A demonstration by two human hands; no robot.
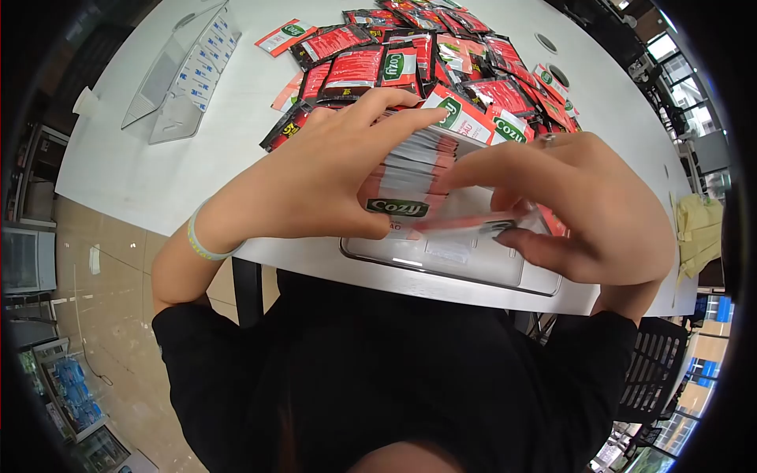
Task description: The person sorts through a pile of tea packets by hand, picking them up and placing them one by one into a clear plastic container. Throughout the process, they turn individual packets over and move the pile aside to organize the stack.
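Note:
My left hand (315, 177) is wrapped round a stack of red and white Cozy packets (406, 185), its thumb at the near side and its fingers at the far side. The stack stands in a clear plastic tray (386, 252) near the table's front edge. To the right, my right hand (583, 209) pinches a single packet (465, 224) between thumb and fingers, blurred by motion, just in front of the stack's right part. More Cozy packets (469, 121) show behind my fingers.
A large heap of red and black packets (355, 69) covers the table's far middle. At the far left stands a clear plastic holder (177, 87) with 3M strips. The white table (229, 162) has round holes at the far right. A yellow-green cloth (698, 232) hangs on the right.

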